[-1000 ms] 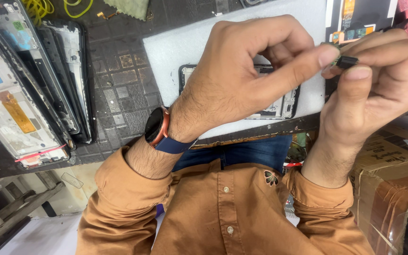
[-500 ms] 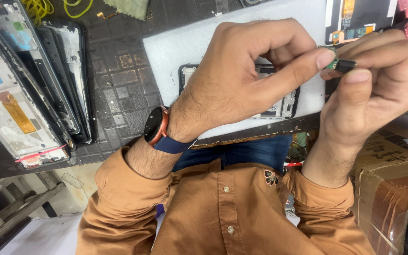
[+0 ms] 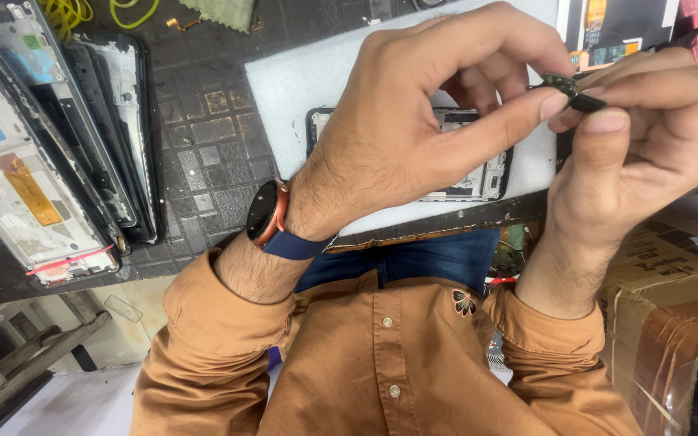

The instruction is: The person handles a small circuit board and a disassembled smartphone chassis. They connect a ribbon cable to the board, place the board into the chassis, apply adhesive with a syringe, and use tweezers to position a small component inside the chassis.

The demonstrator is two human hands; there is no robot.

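Hands are meeting at the upper right, above the opened phone point(image 3: 478, 173) lying on the white foam pad point(image 3: 300, 89). Left hand point(image 3: 414, 121) is pinching a small dark component point(image 3: 571, 89) between thumb and forefinger; right hand point(image 3: 648, 137) is closing on the same part from the other side, thumb pressing near its black end. Compared with a second ago, almost nothing is shifting: the part is sitting a touch differently between the fingertips (fine fiddling, not a transfer), so the handling is going on in the air, not on the phone. Most of the component is hiding behind fingers, so its shape is hard to make out. Phone body is mostly covered by the left hand. Stacked phone frames point(image 3: 50, 145) are getting cut off at the left edge.
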